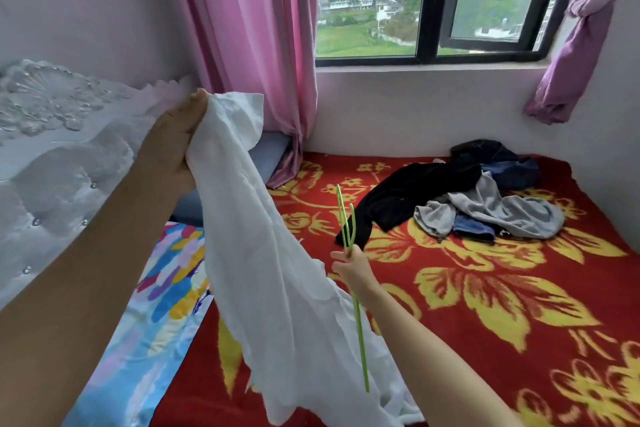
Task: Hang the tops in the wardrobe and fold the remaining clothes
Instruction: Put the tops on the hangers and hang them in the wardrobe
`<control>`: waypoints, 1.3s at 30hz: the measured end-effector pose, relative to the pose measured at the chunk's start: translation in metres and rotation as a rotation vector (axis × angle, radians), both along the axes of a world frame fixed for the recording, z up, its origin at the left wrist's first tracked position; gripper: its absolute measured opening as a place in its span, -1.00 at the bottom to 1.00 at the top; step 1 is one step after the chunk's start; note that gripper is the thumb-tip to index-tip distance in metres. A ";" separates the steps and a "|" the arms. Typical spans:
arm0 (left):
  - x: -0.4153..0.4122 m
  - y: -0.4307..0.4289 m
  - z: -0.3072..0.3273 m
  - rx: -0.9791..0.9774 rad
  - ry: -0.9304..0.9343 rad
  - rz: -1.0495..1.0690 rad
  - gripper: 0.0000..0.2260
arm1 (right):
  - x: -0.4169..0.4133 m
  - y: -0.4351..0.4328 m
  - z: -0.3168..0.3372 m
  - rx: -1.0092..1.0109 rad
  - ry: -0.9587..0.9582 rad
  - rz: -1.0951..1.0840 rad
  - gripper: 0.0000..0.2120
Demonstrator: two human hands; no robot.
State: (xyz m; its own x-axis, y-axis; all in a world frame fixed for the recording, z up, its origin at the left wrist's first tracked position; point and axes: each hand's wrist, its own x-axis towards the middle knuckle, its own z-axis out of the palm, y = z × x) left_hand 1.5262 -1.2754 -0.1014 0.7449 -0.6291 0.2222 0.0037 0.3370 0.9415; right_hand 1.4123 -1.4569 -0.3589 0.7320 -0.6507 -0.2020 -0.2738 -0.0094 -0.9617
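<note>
Two hands are up over a bed. The left hand (173,146) has its fingers curled tight on one end of a white top (277,281). The top hangs down from those fingers, and its low end reaches the red blanket (519,305) under the right arm. The right hand (353,267) pinches a thin green hanger (362,347). Part of the hanger sticks up above the right fingers. One long part runs down below them, beside the arm. Far past the right fingers, up and to the right, a pile of clothes (467,198) lies on the blanket. They are black, grey and blue. Just behind the left fingers hangs a pink curtain (249,45).
</note>
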 end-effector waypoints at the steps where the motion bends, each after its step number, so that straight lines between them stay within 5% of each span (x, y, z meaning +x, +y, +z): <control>1: -0.003 0.005 0.002 -0.013 0.002 -0.033 -0.76 | 0.006 0.005 -0.001 -0.022 0.044 0.073 -0.79; 6: 0.006 0.017 0.005 -0.054 -0.006 -0.054 -0.70 | 0.028 0.049 -0.021 -0.107 0.202 0.453 -0.86; 12: 0.033 0.058 -0.004 0.045 -0.076 0.281 -0.66 | 0.012 0.011 0.016 -0.077 0.106 0.361 -0.71; 17: 0.064 0.077 -0.047 0.423 -0.277 0.645 -0.66 | -0.036 -0.081 0.084 -0.179 0.016 0.131 -0.64; 23: 0.075 0.043 -0.108 0.823 -0.531 0.485 -0.70 | -0.101 -0.143 0.129 -0.277 0.074 -0.141 -0.61; 29: 0.042 -0.019 -0.113 0.779 -0.420 0.254 -0.62 | -0.142 -0.137 0.125 -0.573 0.422 -0.149 -0.63; 32: 0.021 -0.039 -0.114 0.843 -0.477 0.218 -0.64 | -0.150 -0.118 0.131 -0.559 0.261 -0.129 -0.56; 39: 0.004 -0.049 -0.134 0.887 -0.409 0.227 -0.65 | -0.171 -0.068 0.149 -0.160 -0.022 0.093 -0.63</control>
State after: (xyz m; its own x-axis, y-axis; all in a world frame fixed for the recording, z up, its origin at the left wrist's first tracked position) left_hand 1.5303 -1.3242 -0.2356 0.8394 -0.5435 0.0074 -0.3534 -0.5353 0.7672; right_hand 1.2414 -1.5249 -0.2097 0.7936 -0.6026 -0.0844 -0.2431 -0.1868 -0.9518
